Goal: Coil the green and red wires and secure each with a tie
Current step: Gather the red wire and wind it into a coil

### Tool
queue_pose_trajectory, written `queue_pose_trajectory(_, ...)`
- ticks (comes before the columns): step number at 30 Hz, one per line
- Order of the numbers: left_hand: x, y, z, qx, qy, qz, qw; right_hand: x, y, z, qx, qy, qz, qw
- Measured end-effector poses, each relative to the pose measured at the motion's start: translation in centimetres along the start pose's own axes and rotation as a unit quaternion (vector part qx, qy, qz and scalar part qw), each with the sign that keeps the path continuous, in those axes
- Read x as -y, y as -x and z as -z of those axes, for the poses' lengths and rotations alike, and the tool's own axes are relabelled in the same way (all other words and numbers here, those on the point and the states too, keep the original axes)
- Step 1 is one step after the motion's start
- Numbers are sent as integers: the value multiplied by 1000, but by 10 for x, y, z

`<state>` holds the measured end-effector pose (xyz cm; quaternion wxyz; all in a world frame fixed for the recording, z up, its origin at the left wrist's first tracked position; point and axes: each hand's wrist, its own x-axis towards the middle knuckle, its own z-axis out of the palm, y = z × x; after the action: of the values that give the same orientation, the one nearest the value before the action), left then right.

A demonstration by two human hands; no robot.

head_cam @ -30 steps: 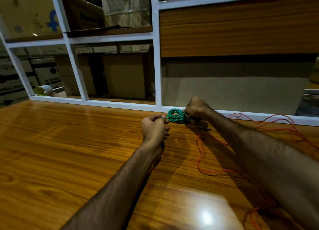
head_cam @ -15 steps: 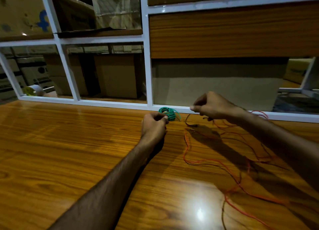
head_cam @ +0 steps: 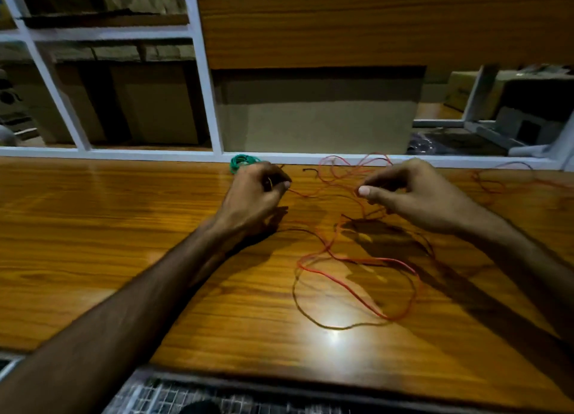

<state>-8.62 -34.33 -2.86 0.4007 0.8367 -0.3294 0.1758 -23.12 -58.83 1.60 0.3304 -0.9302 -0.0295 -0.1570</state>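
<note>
The coiled green wire [head_cam: 240, 162] lies on the wooden table [head_cam: 124, 227] by the back white frame, just behind my left hand [head_cam: 254, 196] and apart from it. A long red wire [head_cam: 357, 286] sprawls in loose loops over the table's middle and right. My left hand pinches one stretch of the red wire between thumb and fingers. My right hand [head_cam: 413, 193] pinches another stretch of it a little to the right. A short dark tie [head_cam: 310, 171] lies between the hands near the frame.
A white window frame [head_cam: 205, 103] with glass panes rises behind the table, cardboard boxes [head_cam: 155, 103] behind it. A wood panel [head_cam: 372, 22] hangs above. The table's front edge [head_cam: 310, 379] runs along the bottom, with a dark grid surface below.
My left hand let go of the green coil, which now rests on the table, and took hold of the red wire. My right hand moved right along the red wire. The view dropped lower.
</note>
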Motion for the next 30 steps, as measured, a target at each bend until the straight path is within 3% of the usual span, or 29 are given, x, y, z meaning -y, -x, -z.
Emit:
queue_pose_trajectory(7, -31, 57, 1, 37, 14, -45, 998, -39, 19, 14, -66, -87, 15, 994)
queue_pose_trajectory(17, -82, 132, -2, 95, 78, 97, 988, -49, 29, 39, -64, -80, 18, 995)
queue_pose_trajectory(23, -87, 138, -10, 143, 75, 0, 987, -55, 32, 45, -47, -59, -1, 997)
queue_pose_trajectory(30, -61, 111, 5, 50, 89, -60, 993, -71, 32, 59, -85, -91, -42, 991)
